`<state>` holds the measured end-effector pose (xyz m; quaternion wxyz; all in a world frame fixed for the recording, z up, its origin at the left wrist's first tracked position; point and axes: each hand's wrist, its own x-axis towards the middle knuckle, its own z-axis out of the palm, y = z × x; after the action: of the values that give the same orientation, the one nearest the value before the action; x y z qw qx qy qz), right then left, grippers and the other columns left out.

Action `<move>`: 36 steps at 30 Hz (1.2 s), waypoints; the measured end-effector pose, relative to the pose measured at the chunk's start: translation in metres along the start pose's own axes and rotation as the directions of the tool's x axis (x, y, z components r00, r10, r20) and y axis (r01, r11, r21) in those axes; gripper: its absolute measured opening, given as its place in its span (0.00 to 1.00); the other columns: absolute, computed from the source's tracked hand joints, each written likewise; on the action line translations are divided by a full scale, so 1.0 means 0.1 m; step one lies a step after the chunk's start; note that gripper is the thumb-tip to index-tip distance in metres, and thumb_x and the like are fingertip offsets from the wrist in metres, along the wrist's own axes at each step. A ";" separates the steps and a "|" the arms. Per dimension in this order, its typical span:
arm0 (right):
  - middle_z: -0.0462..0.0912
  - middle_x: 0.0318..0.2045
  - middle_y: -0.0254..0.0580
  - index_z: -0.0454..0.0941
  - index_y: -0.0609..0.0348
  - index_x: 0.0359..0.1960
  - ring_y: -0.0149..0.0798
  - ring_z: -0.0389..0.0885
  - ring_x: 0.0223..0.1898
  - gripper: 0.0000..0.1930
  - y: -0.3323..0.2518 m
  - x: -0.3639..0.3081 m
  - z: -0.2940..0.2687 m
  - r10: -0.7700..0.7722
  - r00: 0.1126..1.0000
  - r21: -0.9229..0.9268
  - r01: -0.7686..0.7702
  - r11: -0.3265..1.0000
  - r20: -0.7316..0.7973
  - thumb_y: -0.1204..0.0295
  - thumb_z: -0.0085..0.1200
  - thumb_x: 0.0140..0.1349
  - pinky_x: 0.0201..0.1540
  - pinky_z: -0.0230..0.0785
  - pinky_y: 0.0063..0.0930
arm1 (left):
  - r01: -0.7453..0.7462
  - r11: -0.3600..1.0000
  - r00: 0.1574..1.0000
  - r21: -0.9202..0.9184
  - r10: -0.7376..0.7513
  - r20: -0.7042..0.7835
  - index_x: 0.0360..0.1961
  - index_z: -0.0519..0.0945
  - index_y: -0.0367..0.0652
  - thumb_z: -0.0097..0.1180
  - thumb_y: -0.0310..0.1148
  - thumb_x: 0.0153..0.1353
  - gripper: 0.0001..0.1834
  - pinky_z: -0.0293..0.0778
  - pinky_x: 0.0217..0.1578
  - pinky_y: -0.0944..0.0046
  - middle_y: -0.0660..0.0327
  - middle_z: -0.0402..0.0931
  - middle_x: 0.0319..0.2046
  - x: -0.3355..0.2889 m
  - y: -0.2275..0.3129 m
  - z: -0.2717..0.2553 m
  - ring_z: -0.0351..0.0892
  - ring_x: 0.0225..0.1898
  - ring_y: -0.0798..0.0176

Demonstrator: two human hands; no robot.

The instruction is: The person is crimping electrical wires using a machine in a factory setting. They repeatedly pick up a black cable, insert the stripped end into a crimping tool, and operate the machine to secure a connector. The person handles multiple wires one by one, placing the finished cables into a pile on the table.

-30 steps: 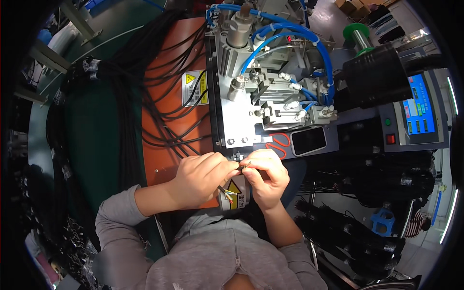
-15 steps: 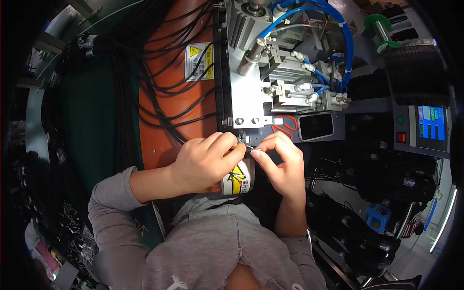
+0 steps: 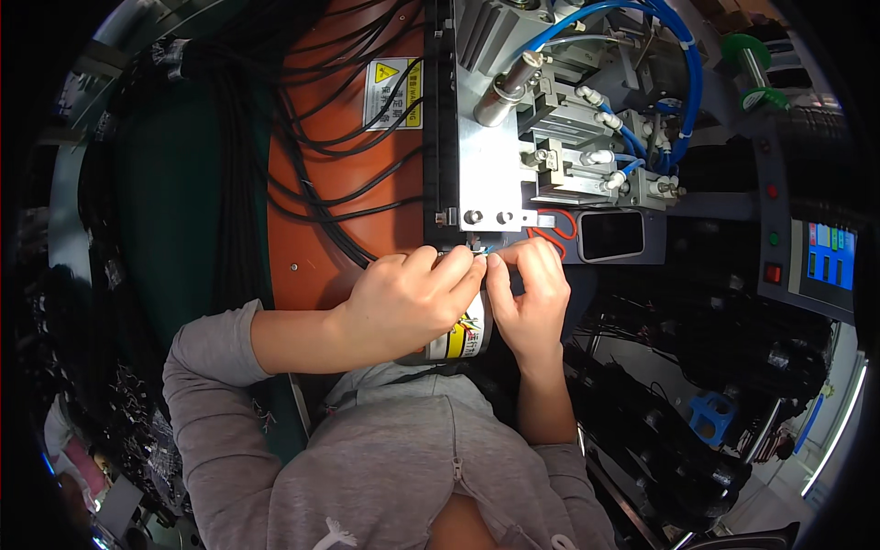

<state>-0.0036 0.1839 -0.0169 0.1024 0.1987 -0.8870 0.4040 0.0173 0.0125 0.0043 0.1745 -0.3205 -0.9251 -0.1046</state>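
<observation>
Thin wires (image 3: 483,259), too small to make out well, sit pinched between the fingertips of both hands right below the front edge of the grey metal machine (image 3: 486,183). In the head view, the left hand (image 3: 403,302) is curled narrow, thumb and forefinger closed on the wire ends, and the right hand (image 3: 532,293) meets it fingertip to fingertip, also closed tight on the same small piece. Compared with a second ago the hands have crept upward toward the machine's bracket with its two round bolts, and the whole machine now fills more of the view, so the head has leaned in; this suggests fine work at the wire ends is under way rather than finished. Beneath the hands a dark cylinder with a yellow and white label (image 3: 463,339) shows partly, touching both palms. Red wires (image 3: 555,229) loop just beside the right hand. Black cables (image 3: 321,165) fan over the orange panel (image 3: 312,247), and blue hoses (image 3: 642,137) arch over the machine.
</observation>
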 end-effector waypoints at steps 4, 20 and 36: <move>0.74 0.23 0.42 0.74 0.62 0.23 0.43 0.73 0.27 0.03 0.07 -0.02 0.09 -0.001 0.996 0.097 0.009 0.995 -0.085 0.80 0.56 0.50 0.32 0.65 0.32 | 0.015 1.000 1.000 -0.012 -0.015 -0.012 0.40 0.81 0.43 0.55 0.29 0.44 0.18 0.62 0.15 0.75 0.69 0.61 0.21 0.02 0.01 0.01 0.64 0.19 0.74; 0.72 0.23 0.32 0.71 0.65 0.25 0.21 0.66 0.25 0.03 0.22 -0.12 0.26 0.438 0.878 0.731 -0.427 0.533 0.193 0.80 0.51 0.55 0.29 0.60 0.17 | 0.030 0.996 0.993 -0.079 -0.038 -0.112 0.34 0.81 0.42 0.56 0.28 0.44 0.13 0.64 0.17 0.72 0.68 0.70 0.24 0.03 -0.06 0.08 0.71 0.20 0.72; 0.81 0.33 0.43 0.80 0.62 0.35 0.41 0.79 0.34 0.12 0.01 0.06 -0.05 -0.275 0.956 0.594 0.165 0.787 0.099 0.83 0.61 0.45 0.39 0.71 0.27 | 0.129 0.992 0.989 -0.006 -0.128 0.074 0.30 0.77 0.38 0.55 0.28 0.44 0.10 0.71 0.20 0.70 0.64 0.67 0.21 -0.08 -0.11 -0.05 0.75 0.21 0.68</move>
<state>-0.0094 0.1870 -0.0119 0.0030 0.3583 -0.6977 0.6204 0.0178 -0.0020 0.0049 0.1317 -0.2646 -0.9491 -0.1088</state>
